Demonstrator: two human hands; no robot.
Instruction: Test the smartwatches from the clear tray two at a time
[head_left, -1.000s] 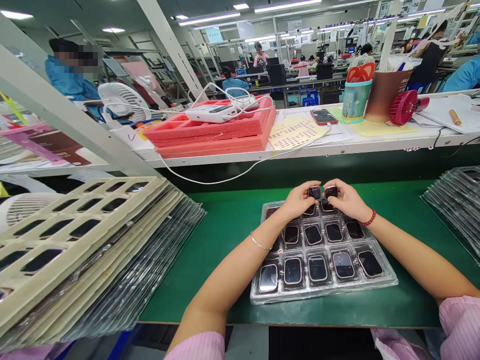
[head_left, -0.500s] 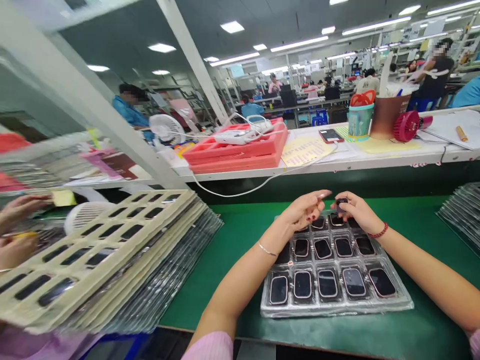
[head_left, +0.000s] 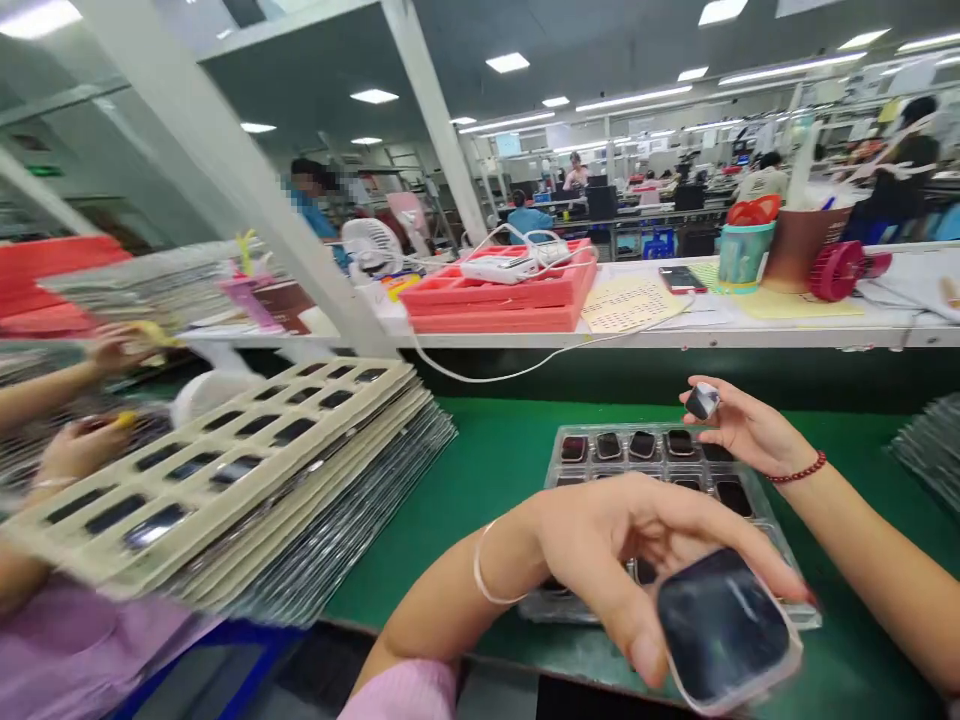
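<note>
My left hand (head_left: 607, 550) is close to the camera, in front of the clear plastic tray (head_left: 541, 606). Its thumb and fingers grip the edges of a square watch face (head_left: 727, 630) with a dark glossy screen and a pale pinkish rim. Over the tray's far right corner, my right hand (head_left: 761, 435) pinches a smaller-looking square watch face (head_left: 703, 401), whose shiny surface catches the light. Similar dark watch faces (head_left: 643, 444) sit in the tray's pockets. My left hand and forearm hide much of the nearer rows.
On the left stands a tall stack of trays, topped by a beige tray (head_left: 289, 372) of dark screens. A co-worker's hands (head_left: 82, 450) work beyond it. A white shelf (head_left: 637, 335) crosses behind, bearing red foam trays (head_left: 495, 318) and a cup (head_left: 745, 255). More clear trays (head_left: 934, 450) lie at right.
My left hand has come from above the tray towards the camera and now holds a watch face. My right hand has risen slightly with its piece. The view has shifted a little left.
</note>
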